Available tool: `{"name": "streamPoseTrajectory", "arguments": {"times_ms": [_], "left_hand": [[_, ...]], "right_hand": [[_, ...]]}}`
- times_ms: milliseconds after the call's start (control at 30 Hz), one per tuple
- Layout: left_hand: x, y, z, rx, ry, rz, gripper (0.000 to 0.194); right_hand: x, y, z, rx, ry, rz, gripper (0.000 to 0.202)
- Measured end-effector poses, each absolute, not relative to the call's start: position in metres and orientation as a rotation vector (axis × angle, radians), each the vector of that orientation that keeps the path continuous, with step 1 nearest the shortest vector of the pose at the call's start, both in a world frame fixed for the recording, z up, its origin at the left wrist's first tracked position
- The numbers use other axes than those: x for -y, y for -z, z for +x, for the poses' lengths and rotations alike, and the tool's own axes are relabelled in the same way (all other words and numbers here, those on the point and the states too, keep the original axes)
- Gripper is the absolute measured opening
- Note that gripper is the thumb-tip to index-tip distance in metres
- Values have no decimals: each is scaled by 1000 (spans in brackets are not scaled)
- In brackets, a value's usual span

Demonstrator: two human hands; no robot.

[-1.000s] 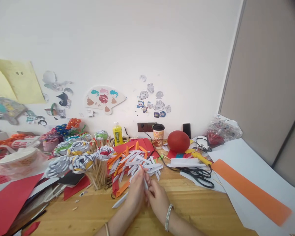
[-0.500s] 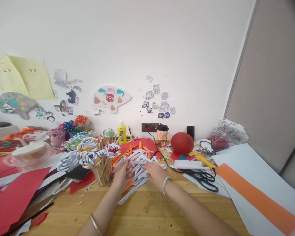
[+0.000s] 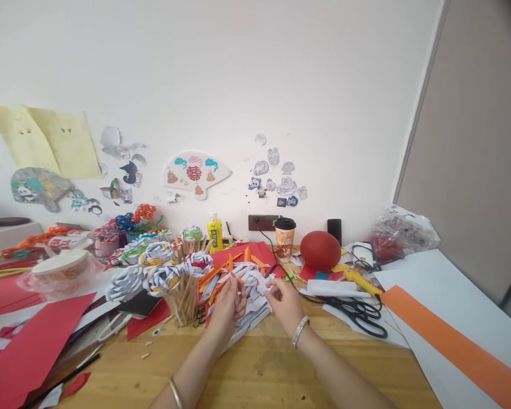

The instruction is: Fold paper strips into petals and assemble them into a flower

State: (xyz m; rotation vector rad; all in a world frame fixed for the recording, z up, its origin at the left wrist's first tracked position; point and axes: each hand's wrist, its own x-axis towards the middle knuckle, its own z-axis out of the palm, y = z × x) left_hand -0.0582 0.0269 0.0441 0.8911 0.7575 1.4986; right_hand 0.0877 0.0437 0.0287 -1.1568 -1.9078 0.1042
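Note:
Over a loose pile of white paper strips, both of my hands are close together at the middle of the table. My right hand pinches a white paper strip between thumb and fingers. The fingers of my left hand are curled closed, with a sliver of white paper showing between them; the rest of it is hidden. Folded orange paper strips stick out behind the pile. Left of my left hand stand twisted-paper rosettes above a bundle of wooden sticks.
Black scissors and a yellow glue gun lie to the right. Behind them are a red balloon-like ball, a paper cup and a cable. A yellow bottle stands at the back. Red sheets cover the left; an orange strip lies right.
My left hand has moved right, toward my right hand. The right hand has risen from lying over the strips into a pinch on one. The view has shifted slightly.

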Motion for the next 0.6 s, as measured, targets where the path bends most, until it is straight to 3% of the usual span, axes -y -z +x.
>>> {"name": "streamPoseTrajectory", "arguments": {"times_ms": [167,600], "left_hand": [[-21,-34,-42,-808,-1469,897,42],[-14,-28,-33,-1015,-1523,878,26]], "right_hand": [[-20,-18,74,1623,-446,-890,28],[-10,-10,67,1690,-183,-824,31]]}}
